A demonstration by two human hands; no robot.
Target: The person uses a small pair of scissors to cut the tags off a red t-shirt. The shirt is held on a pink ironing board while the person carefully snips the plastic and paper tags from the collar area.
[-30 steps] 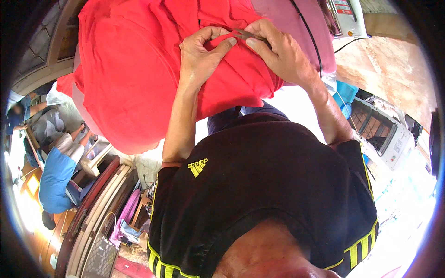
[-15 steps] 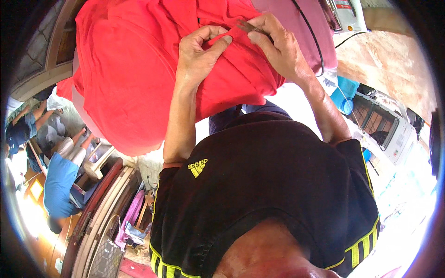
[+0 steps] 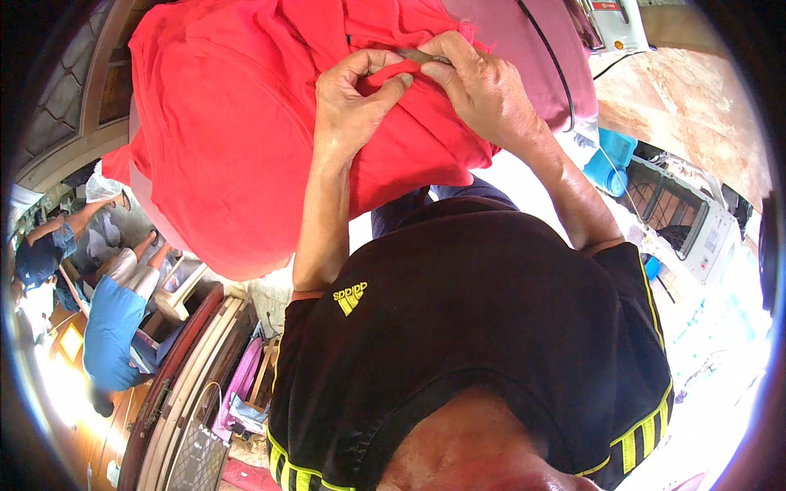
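Note:
A large piece of red cloth [image 3: 237, 139] lies bunched in folds over a pinkish padded surface [image 3: 532, 78]. My left hand [image 3: 356, 102] is closed, pinching a raised fold of this cloth between thumb and fingers. Close beside it on the right, my right hand [image 3: 483, 86] grips a small flat brownish tool [image 3: 417, 56] between thumb and forefinger. The tool's tip lies against the cloth at the left fingertips. Its exact kind cannot be made out, as my fingers cover most of it.
A black cable [image 3: 550, 61] runs across the pinkish surface. Beyond it stands a white appliance [image 3: 618, 29]. On the right are a blue plastic container [image 3: 610, 168] and a white-framed machine [image 3: 696, 237]. Two people, one in a blue shirt [image 3: 113, 327], are at the far left near stacked boards [image 3: 184, 385].
My right hand has moved left and slightly down, bringing the tool's tip up to the fold at my left fingers. The left hand keeps its pinch almost in place.

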